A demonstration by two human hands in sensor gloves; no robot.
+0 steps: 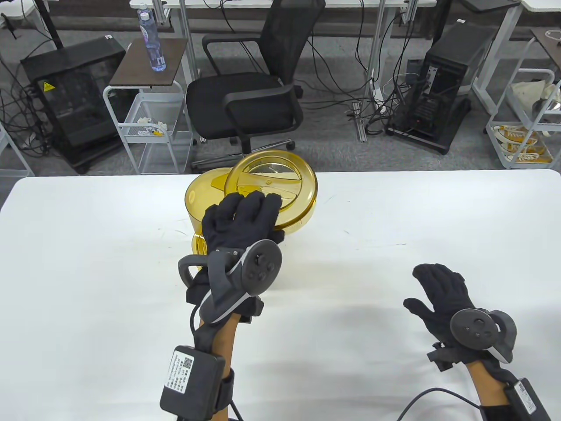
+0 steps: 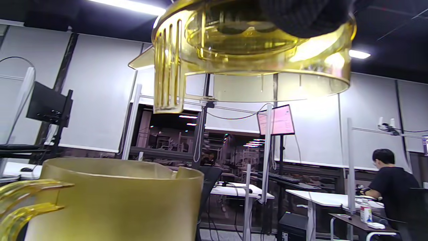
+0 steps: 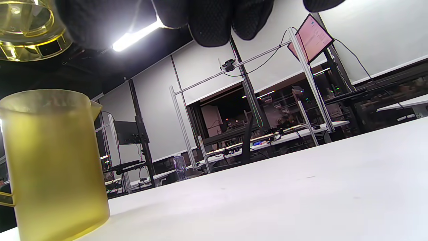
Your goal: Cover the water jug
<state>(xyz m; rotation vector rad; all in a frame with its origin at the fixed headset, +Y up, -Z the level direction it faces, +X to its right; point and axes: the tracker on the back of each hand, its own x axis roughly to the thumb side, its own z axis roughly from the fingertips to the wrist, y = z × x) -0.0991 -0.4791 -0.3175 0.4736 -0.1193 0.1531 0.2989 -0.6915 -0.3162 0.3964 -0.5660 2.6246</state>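
Note:
A translucent yellow water jug [image 1: 196, 198] stands at the table's far middle, its handle [image 1: 198, 245] towards me. My left hand [image 1: 256, 208] grips the round yellow lid [image 1: 280, 175], fingers laid over its near edge. The lid hangs tilted, above and to the right of the jug's open mouth. In the left wrist view the lid [image 2: 254, 60] floats clear above the jug [image 2: 113, 201], with a gap between them. My right hand [image 1: 438, 287] hovers open over the table at the right, holding nothing. Its view shows the jug [image 3: 50, 160] far left and the lid [image 3: 23, 30] above it.
The white table [image 1: 372, 245] spreads wide to the right of the jug. Beyond its far edge stand a black office chair [image 1: 245, 92], a small cart with a water bottle [image 1: 151, 39] and a computer tower [image 1: 447, 87]. A person [image 2: 391, 187] sits at a distant desk.

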